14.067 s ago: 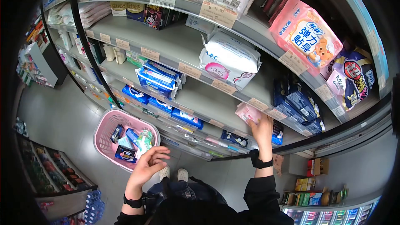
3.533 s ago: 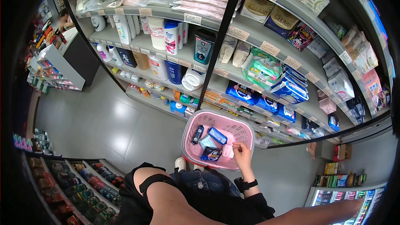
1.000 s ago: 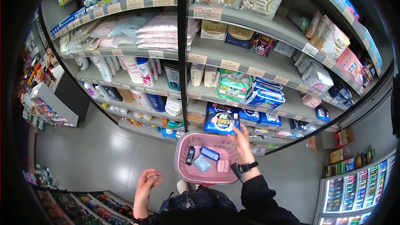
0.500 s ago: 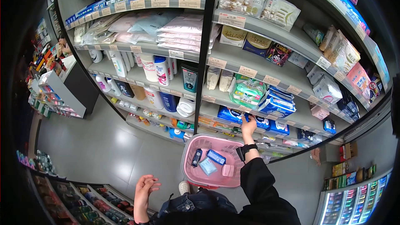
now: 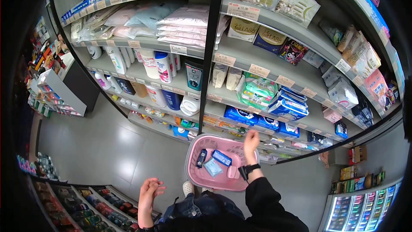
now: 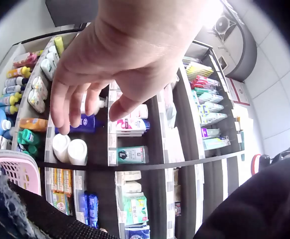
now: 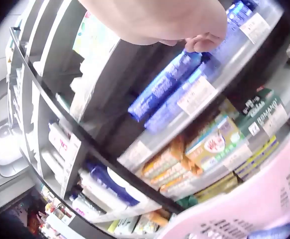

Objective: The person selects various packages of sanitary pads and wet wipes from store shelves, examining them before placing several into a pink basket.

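Note:
Nothing is held in the right hand (image 5: 252, 144), which is over the pink basket's (image 5: 193, 175) right side with its fingers loosely bent. Blue packs (image 5: 241, 115) lie on the shelf just above it; in the right wrist view the curled fingers (image 7: 204, 42) overlap similar packs (image 7: 167, 84). Inside the basket are a dark pack (image 5: 201, 158), a blue pack (image 5: 222, 157), a light blue packet (image 5: 213, 167) and a small pink pack (image 5: 233, 172). Away to the basket's left, the left hand (image 5: 150, 191) hangs empty, fingers relaxed; the left wrist view shows this hand (image 6: 115, 64) too.
A green pack (image 5: 257, 92) and more blue packs (image 5: 288, 105) stand on the shelf above. Bottles (image 5: 163, 66) fill the left shelves past a black upright (image 5: 209, 56). A counter (image 5: 71, 88) stands at the far left, a drinks rack (image 5: 77, 204) at the lower left, and the person's shoe (image 5: 187, 187) below the basket.
The right hand held a dark blue pack over the basket a second ago, then touched the shelved packs; now it is back from them, empty. Earlier, a similar pack lay in the basket.

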Available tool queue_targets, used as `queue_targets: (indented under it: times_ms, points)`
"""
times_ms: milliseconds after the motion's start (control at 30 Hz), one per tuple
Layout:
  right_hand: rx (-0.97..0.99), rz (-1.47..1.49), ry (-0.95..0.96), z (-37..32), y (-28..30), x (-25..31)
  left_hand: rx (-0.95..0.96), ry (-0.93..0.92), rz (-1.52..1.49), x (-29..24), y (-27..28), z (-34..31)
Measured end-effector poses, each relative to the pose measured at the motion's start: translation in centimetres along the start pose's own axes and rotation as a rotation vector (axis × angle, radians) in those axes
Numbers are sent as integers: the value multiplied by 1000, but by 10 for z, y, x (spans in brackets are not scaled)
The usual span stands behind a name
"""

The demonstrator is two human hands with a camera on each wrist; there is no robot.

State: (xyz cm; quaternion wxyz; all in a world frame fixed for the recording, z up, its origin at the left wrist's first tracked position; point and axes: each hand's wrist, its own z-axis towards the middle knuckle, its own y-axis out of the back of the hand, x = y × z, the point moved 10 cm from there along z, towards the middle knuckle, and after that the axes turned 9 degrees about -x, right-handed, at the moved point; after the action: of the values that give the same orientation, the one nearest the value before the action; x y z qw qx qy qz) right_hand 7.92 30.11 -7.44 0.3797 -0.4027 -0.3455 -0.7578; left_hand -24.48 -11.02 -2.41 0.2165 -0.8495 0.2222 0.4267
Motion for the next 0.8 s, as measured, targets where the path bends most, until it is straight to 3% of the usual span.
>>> queue_targets:
  times_ms: [67, 133, 233, 300, 367, 500, 633, 733, 800]
  points:
    - [264, -110, -55, -54, -27, -57, -25, 9, -12, 3, 6, 1]
    - [710, -331, -249, -116, -54, -104, -52, 18, -22, 6, 14, 0]
    - [881, -403, -290, -184, -66, -174, -131, 21, 9, 12, 36, 0]
    - [1304, -535, -456, -245, -75, -220, -231, 36, 21, 24, 61, -3]
    - [1249, -498, -363, -254, -72, -221, -316, 53, 11, 39, 83, -8]
    - [1274, -971, -302, -263, -62, -222, -422, 133, -47, 65, 112, -33]
    - [1254, -915, -407, -284, -79, -233, -474, 151, 22, 78, 125, -55]
    - [1291, -1034, -447, -317, -84, -251, -519, 176, 12, 88, 136, -63]
    - [1189, -1193, -427, -315, -79, -249, -565, 198, 24, 87, 134, -68]
